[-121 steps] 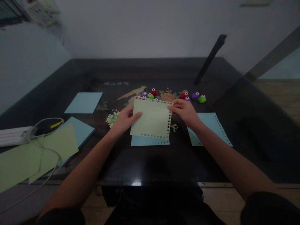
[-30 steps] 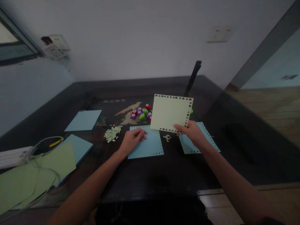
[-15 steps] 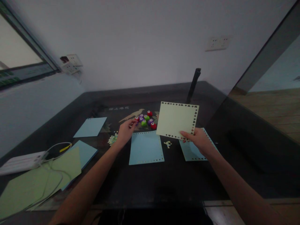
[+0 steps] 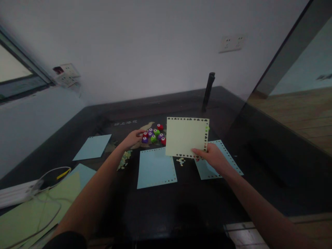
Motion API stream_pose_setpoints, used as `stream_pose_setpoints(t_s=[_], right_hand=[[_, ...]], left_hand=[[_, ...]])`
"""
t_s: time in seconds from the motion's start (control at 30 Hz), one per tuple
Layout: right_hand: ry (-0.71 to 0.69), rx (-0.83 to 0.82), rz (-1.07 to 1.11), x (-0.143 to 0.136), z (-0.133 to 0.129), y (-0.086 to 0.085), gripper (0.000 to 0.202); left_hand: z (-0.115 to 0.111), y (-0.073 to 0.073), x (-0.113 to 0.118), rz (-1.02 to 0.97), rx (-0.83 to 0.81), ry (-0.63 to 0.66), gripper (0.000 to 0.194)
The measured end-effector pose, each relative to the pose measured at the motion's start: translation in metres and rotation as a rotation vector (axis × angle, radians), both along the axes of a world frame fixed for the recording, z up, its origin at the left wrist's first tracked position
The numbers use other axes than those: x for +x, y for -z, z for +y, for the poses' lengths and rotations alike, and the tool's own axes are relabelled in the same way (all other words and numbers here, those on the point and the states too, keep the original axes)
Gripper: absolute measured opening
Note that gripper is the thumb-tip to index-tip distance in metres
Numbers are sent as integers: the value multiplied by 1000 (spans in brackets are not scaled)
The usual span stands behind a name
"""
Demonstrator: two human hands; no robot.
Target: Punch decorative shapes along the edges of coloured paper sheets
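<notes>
The pale sheet [image 4: 185, 137], punched along its top and right edges, is up above the dark surface [image 4: 150, 211], pinched near its lower right corner by my right grip [image 4: 214, 158]. My left grip [image 4: 132, 138] is at the left side of the cluster of red, purple and green punches [image 4: 153, 139] (whether it has hold of one, I can't tell). The middle blue sheet [image 4: 155, 169] lies flat, its upper right corner hidden behind the pale one; paper scraps [image 4: 125, 159] lie beside my left forearm [image 4: 100, 185].

table [image 4: 155, 207]: black | pale-green sheet [image 4: 186, 136]: heart-and-star cutouts along edges | small pieces [image 4: 156, 132]: red, purple, green, white-spotted | left-edge sheet [image 4: 93, 147]: light blue
</notes>
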State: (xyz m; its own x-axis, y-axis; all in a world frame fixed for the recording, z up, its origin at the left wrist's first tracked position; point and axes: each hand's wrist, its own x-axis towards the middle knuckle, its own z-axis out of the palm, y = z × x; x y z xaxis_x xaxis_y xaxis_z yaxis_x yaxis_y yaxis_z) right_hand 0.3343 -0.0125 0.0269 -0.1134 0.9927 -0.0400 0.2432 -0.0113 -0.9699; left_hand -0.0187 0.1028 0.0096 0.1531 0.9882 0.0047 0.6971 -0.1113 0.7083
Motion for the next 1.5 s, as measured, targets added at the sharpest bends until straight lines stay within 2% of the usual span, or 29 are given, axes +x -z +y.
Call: stream_pose_setpoints(t_s=[0.17,0.33,0.4,0.47,0.57,0.67,0.8,0.93,1.07,1.17,1.33,1.5], right_hand=[[15,3,-40,0,0,-3,19],[24,0,-57,0,-1,-4,21],[25,-2,-50,0,-1,-5,21],[25,-7,-30,0,-2,-5,21],[31,-24,10,0,-2,-4,21],[44,-6,34,0,-2,-3,23],[60,16,93,0,-1,-1,23],[97,-13,176,-1,-1,1,21],[100,-38,224,-3,-2,-1,19],[109,-54,252,-4,-2,-1,20],[108,-43,249,-6,-3,0,21],[137,-26,230,-9,-7,-4,23]], left_hand=[[6,-4,0,138,50,50,40],[13,3,0,359,162,61,34],[11,4,-2,386,212,38,31],[3,3,-3,360,272,-46,32],[-17,-4,3,174,337,-210,33],[-42,-12,22,-125,347,-214,33],[-76,-16,62,-497,117,-104,41],[-107,-14,102,-699,-210,15,37],[-127,-9,129,-852,-386,85,27],[-133,-7,135,-945,-449,80,33],[-139,-9,131,-1110,-534,37,34],[-142,-11,130,-1149,-534,7,33]])
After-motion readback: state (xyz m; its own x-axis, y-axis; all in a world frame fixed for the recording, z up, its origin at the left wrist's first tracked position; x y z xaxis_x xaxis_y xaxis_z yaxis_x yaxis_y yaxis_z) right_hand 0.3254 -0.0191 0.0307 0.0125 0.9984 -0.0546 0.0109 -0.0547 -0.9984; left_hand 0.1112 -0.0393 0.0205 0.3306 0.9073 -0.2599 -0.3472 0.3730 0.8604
